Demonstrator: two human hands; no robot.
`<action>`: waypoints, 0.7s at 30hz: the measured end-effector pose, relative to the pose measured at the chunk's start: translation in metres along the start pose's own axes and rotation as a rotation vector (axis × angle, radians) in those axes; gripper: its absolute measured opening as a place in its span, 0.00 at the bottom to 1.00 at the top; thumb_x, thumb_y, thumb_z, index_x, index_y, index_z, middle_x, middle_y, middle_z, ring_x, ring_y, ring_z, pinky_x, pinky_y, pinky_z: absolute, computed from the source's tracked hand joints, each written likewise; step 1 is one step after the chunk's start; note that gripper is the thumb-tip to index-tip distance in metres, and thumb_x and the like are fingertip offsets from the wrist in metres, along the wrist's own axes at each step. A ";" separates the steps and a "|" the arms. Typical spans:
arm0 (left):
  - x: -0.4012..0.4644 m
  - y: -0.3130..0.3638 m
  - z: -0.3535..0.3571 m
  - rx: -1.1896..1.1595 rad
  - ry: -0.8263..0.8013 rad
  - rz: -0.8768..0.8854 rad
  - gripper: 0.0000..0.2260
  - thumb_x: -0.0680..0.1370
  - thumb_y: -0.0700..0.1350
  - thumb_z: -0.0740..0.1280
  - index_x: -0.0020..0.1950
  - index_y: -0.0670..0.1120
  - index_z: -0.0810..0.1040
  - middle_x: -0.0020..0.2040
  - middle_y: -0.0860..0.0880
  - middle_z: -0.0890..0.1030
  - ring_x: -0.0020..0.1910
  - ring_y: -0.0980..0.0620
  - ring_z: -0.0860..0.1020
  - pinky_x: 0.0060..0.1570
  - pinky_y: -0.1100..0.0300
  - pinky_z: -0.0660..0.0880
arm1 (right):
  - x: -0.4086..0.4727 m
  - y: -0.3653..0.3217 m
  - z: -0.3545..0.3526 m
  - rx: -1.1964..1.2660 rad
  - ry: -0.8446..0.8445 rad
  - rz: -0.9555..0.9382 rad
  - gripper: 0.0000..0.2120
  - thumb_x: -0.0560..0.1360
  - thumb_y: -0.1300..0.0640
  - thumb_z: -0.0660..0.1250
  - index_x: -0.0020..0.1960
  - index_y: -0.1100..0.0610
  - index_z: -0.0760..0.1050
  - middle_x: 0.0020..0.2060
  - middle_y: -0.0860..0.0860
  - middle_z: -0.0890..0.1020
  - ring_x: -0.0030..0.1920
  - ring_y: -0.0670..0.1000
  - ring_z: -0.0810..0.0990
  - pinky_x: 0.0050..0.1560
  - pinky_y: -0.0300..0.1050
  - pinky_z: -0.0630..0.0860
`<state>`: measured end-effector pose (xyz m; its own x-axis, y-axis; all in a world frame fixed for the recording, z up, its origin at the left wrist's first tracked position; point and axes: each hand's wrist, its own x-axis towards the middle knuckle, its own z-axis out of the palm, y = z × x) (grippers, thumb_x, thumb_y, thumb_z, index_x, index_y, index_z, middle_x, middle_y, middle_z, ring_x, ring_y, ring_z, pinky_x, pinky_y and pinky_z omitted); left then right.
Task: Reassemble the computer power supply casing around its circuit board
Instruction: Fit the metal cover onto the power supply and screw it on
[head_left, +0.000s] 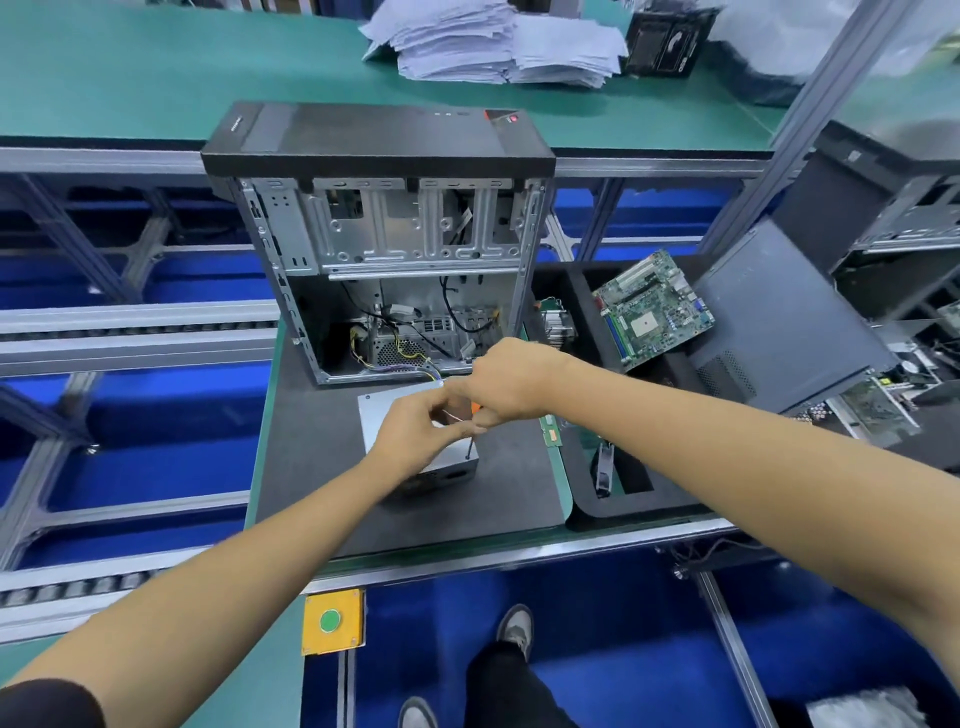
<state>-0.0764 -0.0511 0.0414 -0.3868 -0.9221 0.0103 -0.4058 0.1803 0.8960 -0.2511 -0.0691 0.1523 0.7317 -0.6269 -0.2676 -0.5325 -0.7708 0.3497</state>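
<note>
Desk mat carries the power supply (415, 447) before the tower; right hand (506, 382) grips the screwdriver (471, 441) at its near corner, left hand (415, 431) pinches near the shaft — keep it vertical, press firmly.

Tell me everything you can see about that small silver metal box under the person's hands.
The silver box is the power supply casing: plain sheet metal, rectangular, lying flat on the dark mat just in front of the open computer tower. Its lid looks closed, and dark slots show on its near side. Coloured wires run from its far end into the tower. The left hand rests on its top, while the right hand holds an orange-handled screwdriver tip-down at its near right corner.
</note>
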 end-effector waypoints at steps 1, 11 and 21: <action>0.000 0.001 -0.001 -0.008 -0.006 0.018 0.08 0.71 0.49 0.80 0.41 0.54 0.82 0.39 0.60 0.84 0.36 0.61 0.80 0.38 0.69 0.71 | -0.001 -0.001 -0.001 0.008 0.001 0.017 0.17 0.79 0.41 0.60 0.59 0.52 0.71 0.27 0.47 0.64 0.25 0.48 0.59 0.26 0.45 0.51; 0.001 0.008 -0.011 -0.007 -0.271 0.155 0.21 0.76 0.40 0.73 0.56 0.67 0.80 0.47 0.55 0.84 0.46 0.53 0.83 0.52 0.61 0.79 | -0.007 0.000 -0.005 -0.033 0.047 -0.120 0.13 0.80 0.48 0.58 0.63 0.49 0.70 0.27 0.48 0.68 0.24 0.51 0.64 0.27 0.44 0.50; 0.005 0.011 -0.011 0.096 -0.266 0.160 0.07 0.78 0.37 0.73 0.44 0.49 0.82 0.36 0.58 0.81 0.37 0.63 0.74 0.40 0.66 0.70 | -0.007 -0.010 -0.008 0.076 0.052 -0.105 0.12 0.77 0.44 0.59 0.57 0.48 0.70 0.36 0.47 0.78 0.28 0.52 0.70 0.27 0.42 0.51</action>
<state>-0.0738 -0.0572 0.0557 -0.6498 -0.7598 0.0204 -0.3937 0.3594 0.8461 -0.2478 -0.0561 0.1582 0.8053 -0.5368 -0.2516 -0.4806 -0.8397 0.2529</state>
